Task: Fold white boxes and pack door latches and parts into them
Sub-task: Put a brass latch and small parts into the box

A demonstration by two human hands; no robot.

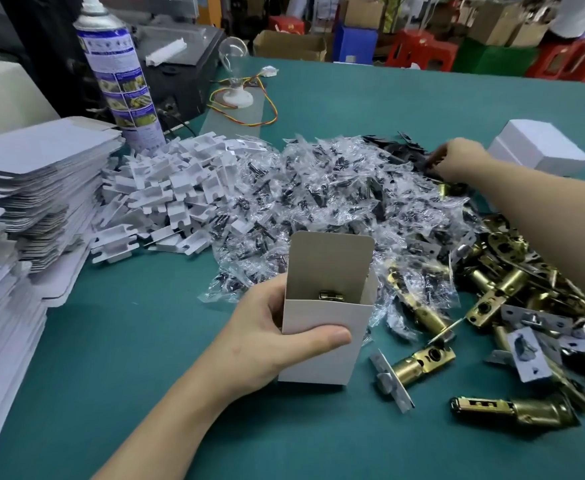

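White box (325, 317) at six o'clock: left hand (259, 337) grips it, thumb across its front, brass latch (331, 295) inside. Right hand (457, 159), two o'clock, curls over dark parts (408, 147); whether it grips any, I cannot tell.

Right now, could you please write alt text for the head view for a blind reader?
A left hand holds an open white box with a brass latch inside, while the right hand reaches into a heap of parts on a green table.
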